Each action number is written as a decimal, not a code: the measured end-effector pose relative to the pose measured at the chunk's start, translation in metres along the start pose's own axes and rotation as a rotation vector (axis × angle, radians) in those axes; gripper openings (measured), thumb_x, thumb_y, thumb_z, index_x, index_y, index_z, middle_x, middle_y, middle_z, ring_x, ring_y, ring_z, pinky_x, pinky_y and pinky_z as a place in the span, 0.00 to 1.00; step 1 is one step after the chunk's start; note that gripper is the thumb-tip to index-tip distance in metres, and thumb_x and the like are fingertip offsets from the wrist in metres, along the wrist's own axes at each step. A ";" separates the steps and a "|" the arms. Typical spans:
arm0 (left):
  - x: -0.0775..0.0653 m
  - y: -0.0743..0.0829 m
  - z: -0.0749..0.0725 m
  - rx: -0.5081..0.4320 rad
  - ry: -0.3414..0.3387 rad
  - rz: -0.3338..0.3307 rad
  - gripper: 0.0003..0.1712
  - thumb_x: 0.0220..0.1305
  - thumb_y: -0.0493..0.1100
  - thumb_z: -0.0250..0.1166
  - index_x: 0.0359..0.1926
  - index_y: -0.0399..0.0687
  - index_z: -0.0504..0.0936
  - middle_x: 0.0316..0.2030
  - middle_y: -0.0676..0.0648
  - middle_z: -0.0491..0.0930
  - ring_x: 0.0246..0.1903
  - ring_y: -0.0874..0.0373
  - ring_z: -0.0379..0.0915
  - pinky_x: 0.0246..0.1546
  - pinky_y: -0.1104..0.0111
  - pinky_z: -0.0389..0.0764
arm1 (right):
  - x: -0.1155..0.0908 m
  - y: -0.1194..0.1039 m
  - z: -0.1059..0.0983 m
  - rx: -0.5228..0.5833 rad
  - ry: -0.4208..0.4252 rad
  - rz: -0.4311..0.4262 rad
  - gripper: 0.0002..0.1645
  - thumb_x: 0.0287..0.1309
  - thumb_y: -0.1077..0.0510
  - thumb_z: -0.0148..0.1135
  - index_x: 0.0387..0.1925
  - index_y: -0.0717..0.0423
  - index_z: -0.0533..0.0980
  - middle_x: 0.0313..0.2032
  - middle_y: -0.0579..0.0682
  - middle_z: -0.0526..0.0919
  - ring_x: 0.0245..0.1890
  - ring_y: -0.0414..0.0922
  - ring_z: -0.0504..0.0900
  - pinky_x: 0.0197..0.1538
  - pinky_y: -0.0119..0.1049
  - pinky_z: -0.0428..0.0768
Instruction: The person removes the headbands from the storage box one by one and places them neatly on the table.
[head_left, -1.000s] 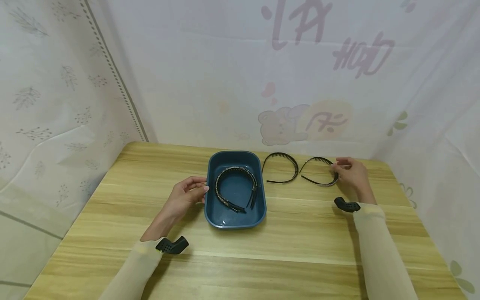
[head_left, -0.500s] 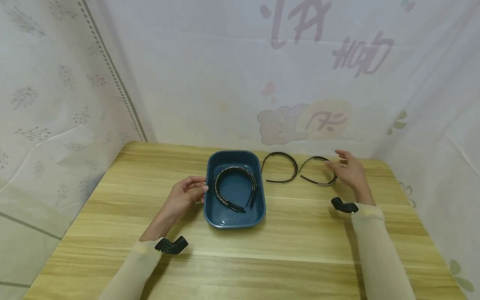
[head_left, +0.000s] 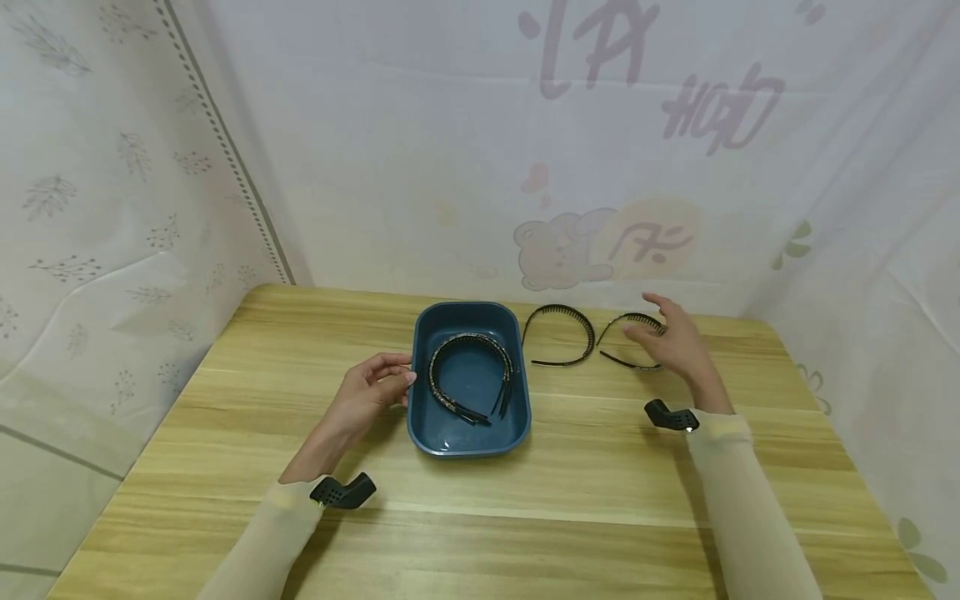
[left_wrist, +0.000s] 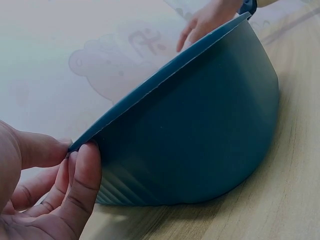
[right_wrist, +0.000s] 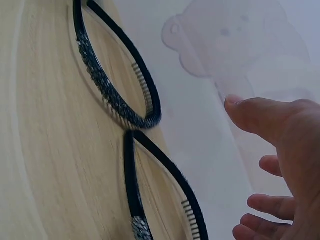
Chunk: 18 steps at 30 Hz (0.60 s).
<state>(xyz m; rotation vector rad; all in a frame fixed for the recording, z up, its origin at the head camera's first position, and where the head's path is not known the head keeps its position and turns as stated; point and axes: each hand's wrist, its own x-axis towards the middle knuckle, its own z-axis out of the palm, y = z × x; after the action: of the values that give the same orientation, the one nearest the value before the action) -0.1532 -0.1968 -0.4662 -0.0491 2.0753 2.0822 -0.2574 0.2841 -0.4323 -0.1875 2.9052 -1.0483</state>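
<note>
Fingers and thumb of the left hand (head_left: 372, 387) pinched the left rim of the blue tub (head_left: 472, 452), a hold I saw unchanged from a second ago. The right hand (head_left: 678, 337) had moved: earlier I had it at the outer curve of the right-hand headband (head_left: 640, 318), and now it had shifted leftward, covering part of that curve in my head view. Its grip was spread and held nothing, the thumb pointing left, well apart from the index finger stretched toward the back. In my right wrist view a gap separated the fingertips from the bands.

On the left, the thumb lay over the rim with the fingers bent beneath it. The forearms slanted in from either side of the near edge, a black camera (head_left: 343, 490) at the left cuff.

Both headbands on the table (head_left: 480, 550) had stayed put. The right-hand one had its ends just beside the crown of the middle headband (head_left: 592, 337), whose own ends lay by the tub's right wall; I couldn't tell whether they touched. Inside the tub, the nested headbands (head_left: 432, 379) overlapped too closely for me to count. Behind hung a pale cloth (head_left: 375, 167).
</note>
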 end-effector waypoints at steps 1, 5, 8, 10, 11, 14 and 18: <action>0.000 0.000 0.000 0.000 0.001 -0.001 0.25 0.72 0.36 0.64 0.65 0.32 0.71 0.38 0.53 0.79 0.29 0.63 0.79 0.37 0.70 0.87 | 0.000 -0.002 0.001 -0.004 0.000 -0.009 0.51 0.68 0.40 0.64 0.81 0.55 0.51 0.79 0.67 0.50 0.77 0.71 0.51 0.72 0.74 0.58; -0.001 0.001 0.000 -0.001 0.004 -0.004 0.25 0.72 0.36 0.64 0.65 0.32 0.71 0.38 0.52 0.78 0.29 0.63 0.79 0.37 0.70 0.87 | 0.000 -0.008 0.008 -0.016 -0.008 -0.041 0.52 0.68 0.41 0.65 0.81 0.55 0.51 0.80 0.64 0.51 0.78 0.69 0.49 0.74 0.73 0.55; -0.001 0.001 0.000 -0.002 0.002 -0.004 0.25 0.72 0.36 0.64 0.65 0.31 0.71 0.38 0.52 0.78 0.30 0.63 0.79 0.38 0.70 0.87 | 0.000 -0.014 0.012 -0.016 -0.016 -0.056 0.52 0.68 0.40 0.64 0.81 0.55 0.51 0.80 0.63 0.53 0.79 0.67 0.49 0.75 0.71 0.55; -0.001 0.002 0.001 -0.004 -0.001 -0.002 0.25 0.72 0.36 0.64 0.65 0.31 0.71 0.38 0.52 0.79 0.29 0.63 0.79 0.38 0.69 0.87 | 0.000 -0.018 0.015 -0.008 -0.018 -0.077 0.51 0.69 0.39 0.63 0.80 0.55 0.52 0.79 0.64 0.53 0.79 0.67 0.50 0.75 0.71 0.55; -0.001 0.002 0.001 -0.005 -0.001 -0.002 0.25 0.72 0.36 0.64 0.65 0.31 0.71 0.37 0.53 0.79 0.29 0.62 0.79 0.38 0.69 0.87 | -0.001 -0.020 0.017 -0.004 -0.022 -0.091 0.51 0.69 0.38 0.63 0.80 0.56 0.52 0.79 0.64 0.53 0.79 0.67 0.49 0.76 0.70 0.55; -0.001 0.002 0.001 -0.010 -0.002 0.001 0.25 0.72 0.35 0.64 0.65 0.31 0.71 0.36 0.53 0.79 0.28 0.62 0.79 0.37 0.69 0.87 | -0.002 -0.027 0.021 0.011 -0.033 -0.127 0.50 0.70 0.40 0.62 0.80 0.58 0.52 0.79 0.64 0.53 0.80 0.66 0.49 0.77 0.69 0.54; -0.001 0.002 0.001 -0.014 -0.001 0.003 0.25 0.72 0.35 0.64 0.65 0.30 0.71 0.36 0.54 0.79 0.28 0.62 0.79 0.36 0.70 0.87 | -0.003 -0.036 0.027 0.018 -0.049 -0.167 0.50 0.70 0.42 0.63 0.81 0.57 0.50 0.80 0.63 0.50 0.80 0.64 0.46 0.77 0.69 0.53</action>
<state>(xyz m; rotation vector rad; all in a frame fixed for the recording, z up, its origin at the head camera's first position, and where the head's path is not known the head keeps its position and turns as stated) -0.1524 -0.1961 -0.4639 -0.0476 2.0613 2.0984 -0.2487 0.2400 -0.4303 -0.4550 2.8757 -1.0744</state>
